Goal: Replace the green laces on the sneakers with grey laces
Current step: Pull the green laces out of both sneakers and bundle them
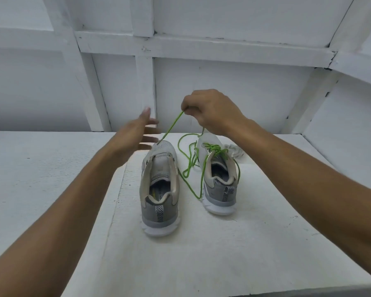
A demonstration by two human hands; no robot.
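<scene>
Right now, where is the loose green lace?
Centre of the head view: the right hand pinches the green lace above the left sneaker, its slack looping beside the right sneaker.

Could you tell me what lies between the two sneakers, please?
In the head view, slack loops of green lace trail over the white surface between the left sneaker and the right sneaker; nothing else lies there.

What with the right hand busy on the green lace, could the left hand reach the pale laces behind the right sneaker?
Probably not directly: the right hand, green lace and right sneaker lie between the left hand and pale laces.
</scene>
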